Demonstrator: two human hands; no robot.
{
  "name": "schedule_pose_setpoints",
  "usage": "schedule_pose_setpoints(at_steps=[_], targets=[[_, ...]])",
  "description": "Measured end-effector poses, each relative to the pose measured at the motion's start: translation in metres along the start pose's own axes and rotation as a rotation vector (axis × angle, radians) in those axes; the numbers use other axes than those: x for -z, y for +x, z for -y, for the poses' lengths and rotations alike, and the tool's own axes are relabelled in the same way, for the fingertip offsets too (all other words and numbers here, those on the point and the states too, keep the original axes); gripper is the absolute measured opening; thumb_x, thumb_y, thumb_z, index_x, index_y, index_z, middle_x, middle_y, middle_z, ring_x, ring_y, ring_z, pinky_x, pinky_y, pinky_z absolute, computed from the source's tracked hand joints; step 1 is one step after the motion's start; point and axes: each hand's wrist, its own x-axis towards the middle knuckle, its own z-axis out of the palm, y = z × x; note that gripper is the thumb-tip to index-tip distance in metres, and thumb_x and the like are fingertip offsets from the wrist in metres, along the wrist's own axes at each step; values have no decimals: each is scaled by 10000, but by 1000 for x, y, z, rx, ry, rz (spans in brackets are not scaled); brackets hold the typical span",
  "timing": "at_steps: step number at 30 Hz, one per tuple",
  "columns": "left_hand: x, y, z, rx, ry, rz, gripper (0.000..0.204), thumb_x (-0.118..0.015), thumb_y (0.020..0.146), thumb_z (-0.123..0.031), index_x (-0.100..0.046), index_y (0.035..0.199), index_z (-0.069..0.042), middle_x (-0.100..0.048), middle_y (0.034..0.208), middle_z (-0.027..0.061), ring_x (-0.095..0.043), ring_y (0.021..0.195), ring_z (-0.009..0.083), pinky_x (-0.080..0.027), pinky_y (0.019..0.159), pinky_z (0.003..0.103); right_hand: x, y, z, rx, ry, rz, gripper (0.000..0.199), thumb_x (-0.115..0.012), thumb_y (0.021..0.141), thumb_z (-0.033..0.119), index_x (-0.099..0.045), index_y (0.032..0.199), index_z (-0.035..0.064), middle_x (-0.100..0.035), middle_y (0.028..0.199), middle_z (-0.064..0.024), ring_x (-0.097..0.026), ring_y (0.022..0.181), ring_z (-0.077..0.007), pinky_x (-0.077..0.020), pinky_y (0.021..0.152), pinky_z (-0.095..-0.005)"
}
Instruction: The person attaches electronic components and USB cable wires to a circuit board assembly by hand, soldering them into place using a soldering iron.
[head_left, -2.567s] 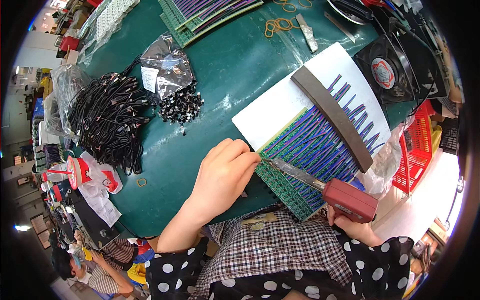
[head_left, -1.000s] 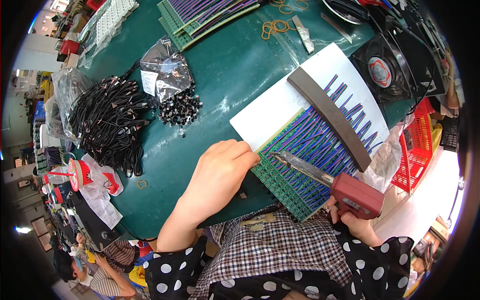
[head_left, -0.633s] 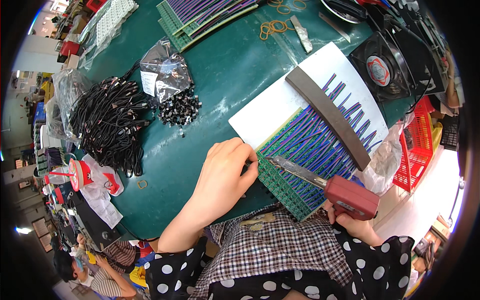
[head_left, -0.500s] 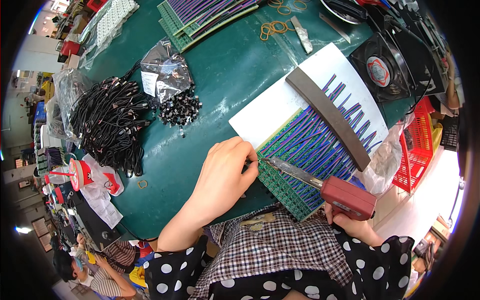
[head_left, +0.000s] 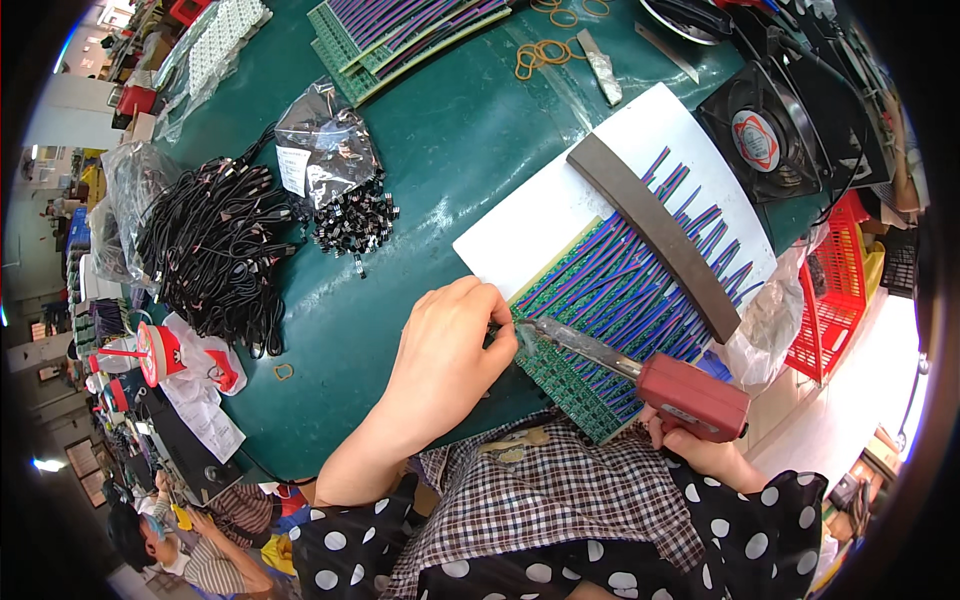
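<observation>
Left hand (head_left: pixel 450 345) beside board (head_left: pixel 572 384); bar (head_left: pixel 655 238) crosses wires (head_left: pixel 592 277).

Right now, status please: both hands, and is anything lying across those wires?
Right hand gripping red soldering gun, tip near left edge of green circuit board. Left hand at that edge, grip unclear. Dark bar lying across wires.

Electronics assembly workshop, by the look of it. Green-topped workbench (head_left: pixel 345 330), with a green circuit-board panel with blue-purple wires (head_left: pixel 555 368) and a dark-red soldering gun with a long metal tip (head_left: pixel 692 397) over it. Stacked green wired boards (head_left: pixel 400 40) at the far edge. Parts in bulk: heap of thin black cables (head_left: pixel 215 250), pile of tiny black-and-silver connectors (head_left: pixel 355 225). Square black fan (head_left: pixel 760 135) at right. Red slatted plastic crate (head_left: pixel 832 300) beside the bench. Co-worker in a striped top (head_left: pixel 213 566) at lower left.
</observation>
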Motion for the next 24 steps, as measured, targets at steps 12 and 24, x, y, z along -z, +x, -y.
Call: schedule_pose_setpoints(at_steps=[12, 24], targets=[[-1, 0, -2, -18, 56, -31, 81, -617, 712, -15, -544, 731, 14, -541, 706, 109, -561, 670, 246, -453, 616, 331, -2, -7, 2, 114, -106, -39, 646, -687, 806, 393, -428, 1235, -16, -576, 974, -129, -525, 574, -145, -431, 527, -245], [10, -7, 7, -188, 97, -47, 66, -626, 755, -8, -599, 814, 1, -557, 745, 92, -561, 673, 249, -444, 601, 327, 5, -15, -4, 148, 8, 67, 633, -690, 826, 253, -375, 1312, -2, -565, 1086, -145, -540, 694, -133, -438, 610, -233]])
